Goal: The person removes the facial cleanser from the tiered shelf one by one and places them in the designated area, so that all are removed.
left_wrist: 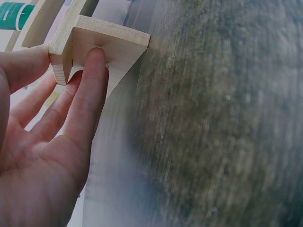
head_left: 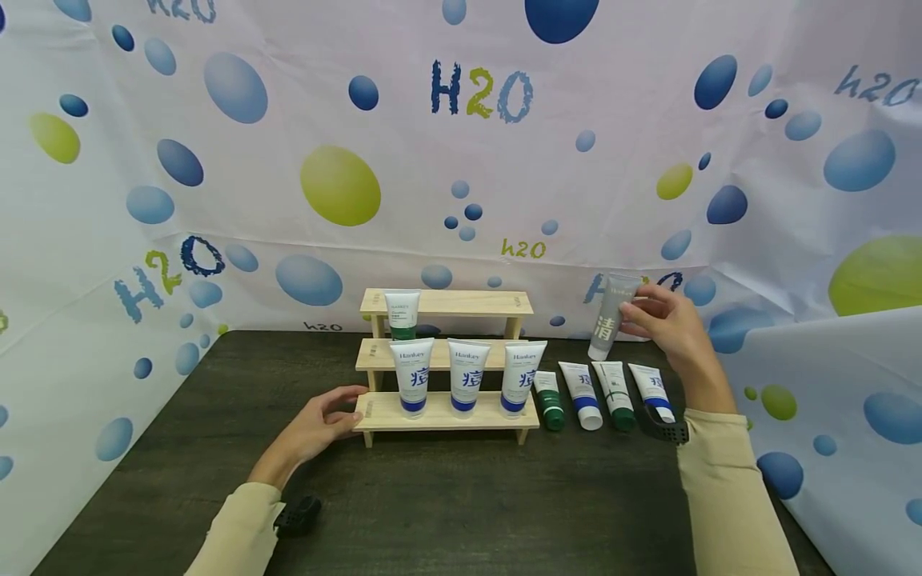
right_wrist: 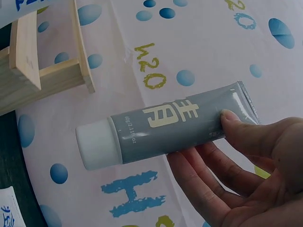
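Observation:
A three-step wooden display rack (head_left: 446, 421) stands on the table. At the left end of its lowest step is my left hand (head_left: 313, 428), gripping the board's corner (left_wrist: 111, 35) between thumb and fingers. Up to the right, my right hand (head_left: 666, 324) pinches a grey squeeze tube (head_left: 612, 312) with a white cap (right_wrist: 98, 144) near its flat end; the tube hangs tilted, cap down, above the table. Three white-and-blue tubes (head_left: 414, 372) stand cap down in a row on the lowest step. Behind the left one is a white-and-green tube (head_left: 402, 308), its base hidden.
Right of the rack several tubes lie on the dark table (head_left: 504, 504): a green-and-white one (head_left: 551, 400), a white-and-blue one (head_left: 580, 394), a white one with green cap (head_left: 615, 392) and another white-and-blue one (head_left: 651, 390). A printed sheet (head_left: 461, 176) hangs behind.

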`<state>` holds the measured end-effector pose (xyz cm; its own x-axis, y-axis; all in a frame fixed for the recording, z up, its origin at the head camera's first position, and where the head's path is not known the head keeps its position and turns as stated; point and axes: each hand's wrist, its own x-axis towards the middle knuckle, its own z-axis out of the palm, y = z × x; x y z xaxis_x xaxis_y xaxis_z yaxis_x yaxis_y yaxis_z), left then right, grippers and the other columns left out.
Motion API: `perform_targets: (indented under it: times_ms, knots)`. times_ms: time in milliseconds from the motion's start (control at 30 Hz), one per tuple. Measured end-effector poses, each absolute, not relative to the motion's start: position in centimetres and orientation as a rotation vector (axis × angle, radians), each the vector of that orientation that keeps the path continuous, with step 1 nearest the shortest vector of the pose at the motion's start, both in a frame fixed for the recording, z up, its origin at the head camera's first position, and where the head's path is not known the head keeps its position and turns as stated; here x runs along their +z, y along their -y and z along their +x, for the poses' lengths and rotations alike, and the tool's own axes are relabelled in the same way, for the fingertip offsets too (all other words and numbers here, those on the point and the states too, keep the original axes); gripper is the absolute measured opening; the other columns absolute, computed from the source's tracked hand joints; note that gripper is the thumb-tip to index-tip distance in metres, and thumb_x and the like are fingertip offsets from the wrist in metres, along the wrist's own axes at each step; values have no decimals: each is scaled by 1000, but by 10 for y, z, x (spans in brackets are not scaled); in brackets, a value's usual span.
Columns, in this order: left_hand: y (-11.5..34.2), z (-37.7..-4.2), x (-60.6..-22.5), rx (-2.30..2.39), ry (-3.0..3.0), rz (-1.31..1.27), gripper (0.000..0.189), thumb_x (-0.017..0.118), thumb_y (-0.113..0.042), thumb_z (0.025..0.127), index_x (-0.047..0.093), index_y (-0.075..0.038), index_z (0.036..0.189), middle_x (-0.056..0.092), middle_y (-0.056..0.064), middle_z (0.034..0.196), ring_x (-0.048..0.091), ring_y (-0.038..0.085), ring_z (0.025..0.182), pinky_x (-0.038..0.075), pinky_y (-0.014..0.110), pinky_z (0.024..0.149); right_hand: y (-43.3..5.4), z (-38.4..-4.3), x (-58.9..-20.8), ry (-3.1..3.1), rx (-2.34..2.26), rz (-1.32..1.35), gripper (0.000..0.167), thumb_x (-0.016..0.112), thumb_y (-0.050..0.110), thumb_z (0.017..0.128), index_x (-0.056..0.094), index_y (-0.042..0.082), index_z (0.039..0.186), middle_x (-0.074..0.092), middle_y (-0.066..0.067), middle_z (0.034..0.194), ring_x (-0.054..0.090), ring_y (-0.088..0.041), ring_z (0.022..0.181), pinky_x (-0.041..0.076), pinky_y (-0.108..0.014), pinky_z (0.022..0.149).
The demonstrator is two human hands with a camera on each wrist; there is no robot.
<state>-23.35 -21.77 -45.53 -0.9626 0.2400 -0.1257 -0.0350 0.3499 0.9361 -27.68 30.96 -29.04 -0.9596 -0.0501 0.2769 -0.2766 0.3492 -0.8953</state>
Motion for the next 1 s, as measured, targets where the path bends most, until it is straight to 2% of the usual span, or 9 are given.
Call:
perform_targets:
  times_ms: [233, 433, 667, 867, 900, 1000]
  knots:
    - [219, -234, -455, 1660, -2360, 200, 59, 66, -19, 103, 43, -5, 155, 40, 31, 156, 66, 35, 124, 62, 40, 93, -319, -273, -297, 2415, 1680, 303, 18, 65, 13, 102, 59, 7, 118, 69, 20, 94, 70, 1, 85, 62, -20, 77]
    - [219, -234, -456, 1667, -2360, 200, 58, 66, -17, 103, 43, -4, 154, 40, 31, 155, 66, 34, 123, 62, 40, 93, -328, -272, -303, 2492, 1603, 247, 44, 64, 18, 103, 50, -8, 135, 66, 23, 96, 69, 3, 88, 62, -19, 79]
    - [218, -233, -454, 1662, -2358, 187, 57, 65, -18, 103, 44, -5, 154, 40, 31, 155, 67, 33, 122, 62, 40, 93, -344, -270, -307, 2505, 1603, 247, 34, 64, 18, 103, 55, -3, 128, 66, 23, 96, 68, 3, 88, 62, -18, 78]
    - [218, -233, -453, 1666, -2352, 180, 57, 65, -18, 103, 44, -5, 154, 41, 31, 155, 67, 33, 123, 62, 40, 93, -358, -267, -309, 2575, 1530, 192, 54, 62, 21, 105, 42, -13, 142, 60, 28, 96, 67, 7, 87, 61, -18, 78]
    - [218, -232, -453, 1666, -2352, 179, 57, 65, -18, 103, 44, -5, 154, 41, 31, 155, 67, 33, 123, 62, 40, 93, -361, -267, -309, 2589, 1517, 179, 56, 61, 21, 105, 40, -14, 144, 60, 27, 97, 67, 8, 87, 61, -18, 78]
    - [218, -232, -453, 1665, -2354, 176, 57, 65, -18, 103, 44, -5, 154, 41, 31, 155, 66, 33, 123, 62, 40, 93, -365, -267, -312, 2631, 1469, 159, 57, 59, 20, 106, 38, -15, 145, 65, 13, 105, 66, 9, 86, 61, -18, 78]
